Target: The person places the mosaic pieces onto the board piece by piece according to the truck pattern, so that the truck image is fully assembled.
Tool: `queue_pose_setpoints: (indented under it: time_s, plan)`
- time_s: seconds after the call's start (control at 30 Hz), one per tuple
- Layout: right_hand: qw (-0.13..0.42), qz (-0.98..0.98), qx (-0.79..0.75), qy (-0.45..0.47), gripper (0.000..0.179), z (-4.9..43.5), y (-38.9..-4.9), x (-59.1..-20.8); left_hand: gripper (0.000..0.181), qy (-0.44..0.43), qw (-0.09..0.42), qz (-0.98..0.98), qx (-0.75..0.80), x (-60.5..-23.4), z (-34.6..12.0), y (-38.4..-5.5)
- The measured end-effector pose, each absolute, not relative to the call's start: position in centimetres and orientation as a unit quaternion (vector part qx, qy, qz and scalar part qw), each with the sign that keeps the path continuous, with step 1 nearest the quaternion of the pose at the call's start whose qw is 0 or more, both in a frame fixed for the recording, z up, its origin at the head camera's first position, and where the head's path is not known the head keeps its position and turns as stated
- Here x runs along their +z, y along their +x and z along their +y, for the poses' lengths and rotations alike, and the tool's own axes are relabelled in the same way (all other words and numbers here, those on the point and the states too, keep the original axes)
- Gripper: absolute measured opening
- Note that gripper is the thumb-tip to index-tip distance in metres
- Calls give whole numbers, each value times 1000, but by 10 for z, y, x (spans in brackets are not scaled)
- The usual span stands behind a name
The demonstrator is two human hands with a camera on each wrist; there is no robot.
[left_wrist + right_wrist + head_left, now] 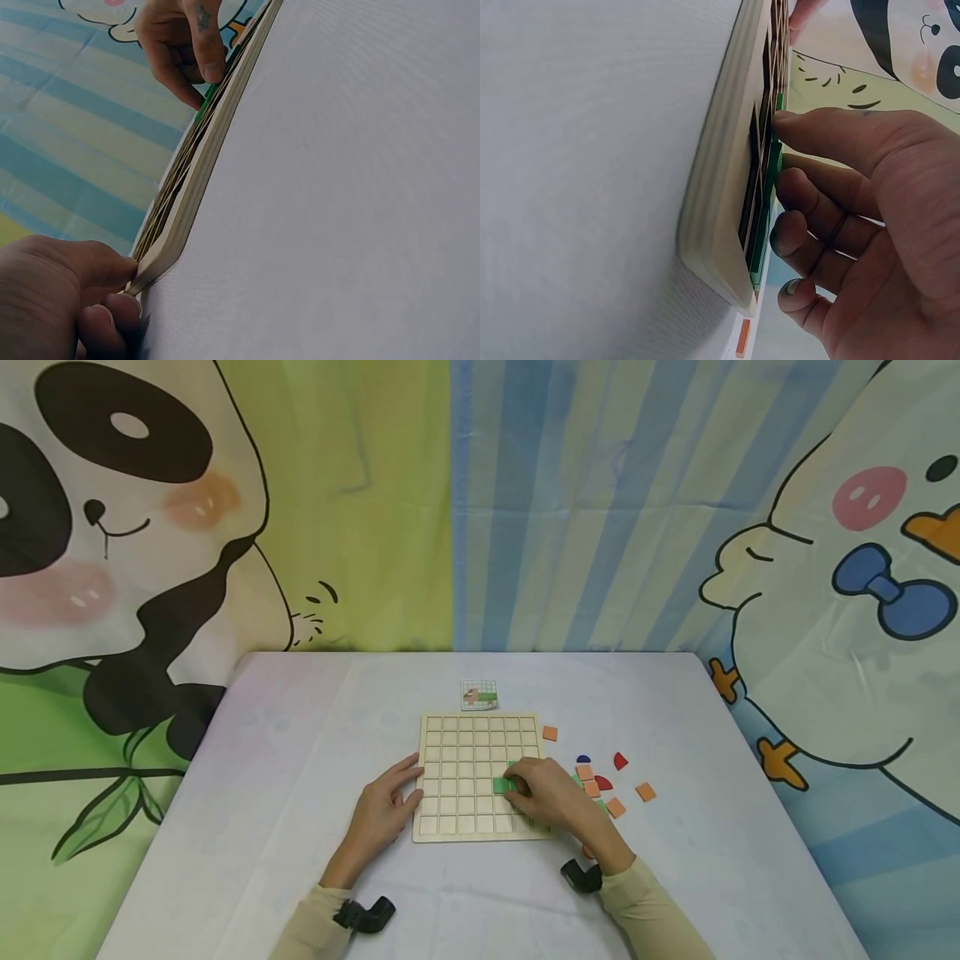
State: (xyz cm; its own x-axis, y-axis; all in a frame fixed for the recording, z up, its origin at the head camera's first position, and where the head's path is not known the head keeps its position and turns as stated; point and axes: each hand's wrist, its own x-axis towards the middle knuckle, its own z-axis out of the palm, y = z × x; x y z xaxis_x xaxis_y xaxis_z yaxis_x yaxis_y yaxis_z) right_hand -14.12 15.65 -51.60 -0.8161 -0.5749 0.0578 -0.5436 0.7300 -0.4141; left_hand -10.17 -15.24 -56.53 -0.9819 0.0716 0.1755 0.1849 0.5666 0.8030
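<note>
A pale wooden grid board (457, 785) with square cells lies on the table. My left hand (381, 808) rests at its left edge, thumb and fingertips touching the rim; in the left wrist view the left hand (45, 292) is at the board's corner. Over the right part of the board, my right hand (551, 793) pinches a green tile between thumb and forefinger, partly hidden by the fingers. Another green tile (500, 786) sits in a cell beside the fingertips. In the right wrist view, green tiles (761, 247) line the board's surface near the right hand (877, 202).
Right of the board lie loose pieces: several orange squares (645, 792), red pieces (620, 761), a dark blue half-round (583, 759), and partly hidden green ones. A small picture card (479, 695) lies beyond the board. Printed curtains (585, 510) hang behind the white table (315, 727).
</note>
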Motion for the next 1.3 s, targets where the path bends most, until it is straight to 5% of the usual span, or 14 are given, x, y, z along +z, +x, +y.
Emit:
queue_pose_setpoints:
  time_s: [1.3]
  plan:
    - [49,940,-239,-240,28,188,-134,-510,40,-67,47,-882,-465,-567,-153,-102]
